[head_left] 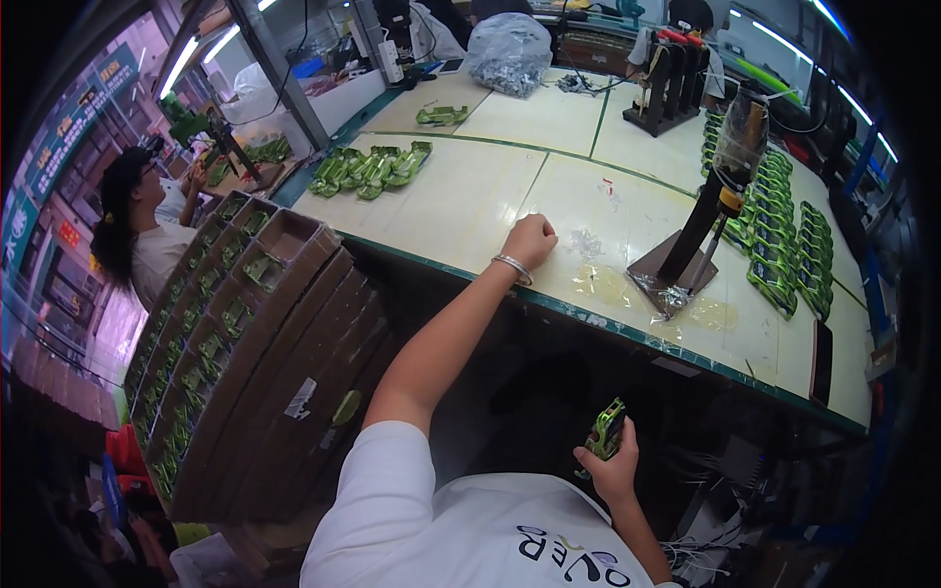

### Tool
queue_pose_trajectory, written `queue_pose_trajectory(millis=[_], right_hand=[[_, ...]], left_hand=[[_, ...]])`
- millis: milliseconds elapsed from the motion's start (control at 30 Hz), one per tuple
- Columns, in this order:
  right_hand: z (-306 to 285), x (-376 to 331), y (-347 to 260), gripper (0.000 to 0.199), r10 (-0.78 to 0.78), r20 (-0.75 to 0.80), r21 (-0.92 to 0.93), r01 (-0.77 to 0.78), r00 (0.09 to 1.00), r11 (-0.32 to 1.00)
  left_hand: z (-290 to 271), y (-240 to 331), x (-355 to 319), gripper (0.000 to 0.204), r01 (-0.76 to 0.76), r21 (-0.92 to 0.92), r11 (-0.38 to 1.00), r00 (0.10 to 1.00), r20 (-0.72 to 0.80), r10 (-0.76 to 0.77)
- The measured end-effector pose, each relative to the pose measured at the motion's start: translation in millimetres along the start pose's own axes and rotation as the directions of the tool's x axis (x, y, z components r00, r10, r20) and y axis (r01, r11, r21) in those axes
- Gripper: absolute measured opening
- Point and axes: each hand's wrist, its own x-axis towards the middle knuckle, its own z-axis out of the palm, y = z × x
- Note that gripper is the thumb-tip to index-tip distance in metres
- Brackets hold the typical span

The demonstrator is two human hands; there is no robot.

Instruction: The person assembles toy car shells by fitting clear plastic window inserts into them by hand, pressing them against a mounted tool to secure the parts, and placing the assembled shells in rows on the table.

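My left hand, with a bangle on its wrist, reaches over the table, its fingers curled closed. Whatever it may hold is hidden or too small to name. Right beside its fingers lies a loose scatter of tiny clear or silvery pieces. Below the table's front edge, close to my body, my right hand grips a green and black plastic housing. The housing is tilted upright between thumb and fingers. A dark stand with a screwdriver-like tool stands on the table to the right of my left hand.
Green housings lie grouped at left; rows of green-black ones fill the right. A dark phone-like slab lies at the right edge. Stacked brown compartment trays stand at left. A bag of parts sits behind; a co-worker sits left.
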Motion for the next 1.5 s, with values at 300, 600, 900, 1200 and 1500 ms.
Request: queue_pose_trajectory(millis=[300, 600, 900, 1200, 1500], right_hand=[[-5, 4, -4, 0.055, 0.041, -0.031, 0.033, -0.040, 0.999, 0.999], [-12, 34, -53, 0.060, -0.142, 0.055, -0.151, 0.149, 0.988, 0.977], [-22, 32, -66, 0.063, -0.353, 0.080, -0.294, 0.360, 0.932, 0.885], [-24, 30, -65, 0.061, -0.414, 0.097, -0.344, 0.421, 0.905, 0.840], [-24, 33, -61, 0.061, -0.464, 0.089, -0.370, 0.461, 0.882, 0.807]], left_hand=[[-22, 48, -120, 0.018, 0.181, -0.767, 0.616, 0.982, 0.178, -0.068], [-38, 86, -191, 0.019, 0.039, -0.817, 0.576, 0.983, 0.134, 0.124], [-27, 107, -200, 0.027, -0.319, -0.588, 0.743, 0.936, -0.074, 0.344], [-26, 101, -200, 0.029, -0.402, -0.451, 0.797, 0.905, -0.066, 0.420], [-30, 103, -195, 0.030, -0.463, -0.375, 0.803, 0.871, -0.026, 0.490]])
